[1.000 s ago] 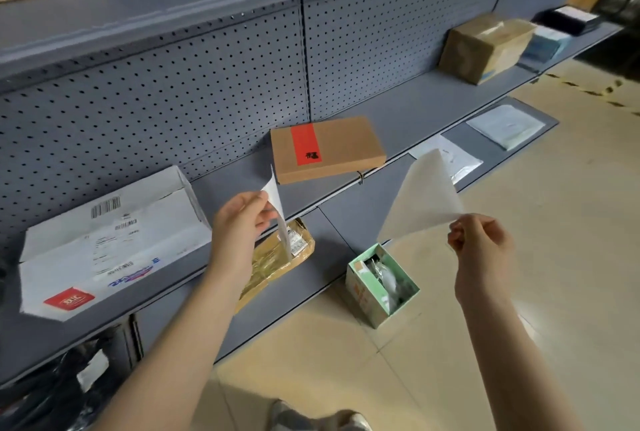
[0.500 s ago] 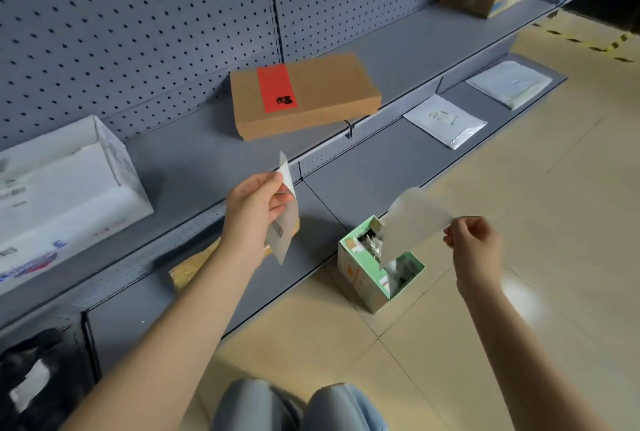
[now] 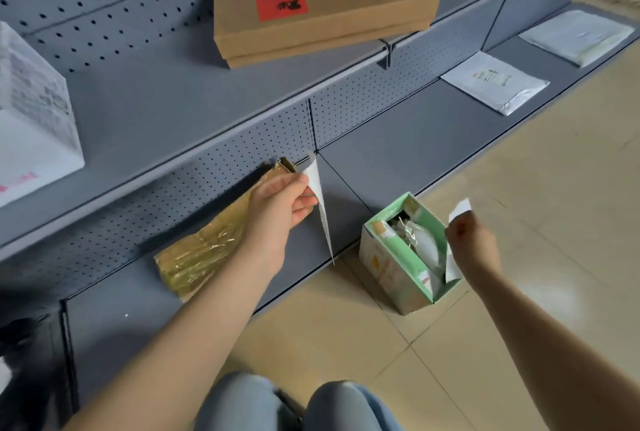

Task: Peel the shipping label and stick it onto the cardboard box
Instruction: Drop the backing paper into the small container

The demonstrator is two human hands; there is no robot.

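Note:
A flat brown cardboard box [image 3: 346,8] with a red sticker lies on the upper grey shelf [image 3: 180,108]. My left hand [image 3: 280,209] pinches the peeled white shipping label [image 3: 320,209], which hangs edge-on below the fingers. My right hand [image 3: 474,243] is closed on the crumpled backing paper [image 3: 459,211], right over the open top of a small green box [image 3: 398,268] standing on the floor. That green box holds more crumpled white paper.
A gold plastic-wrapped packet [image 3: 204,247] lies on the lower shelf under my left wrist. A white parcel [image 3: 34,126] sits at the far left. Two white mailers [image 3: 495,82] [image 3: 578,36] lie on the lower shelf to the right. My knees [image 3: 294,403] show at the bottom.
The view has tilted downward. My right hand has crumpled the backing paper and lowered it to the green box. My left hand still holds the label.

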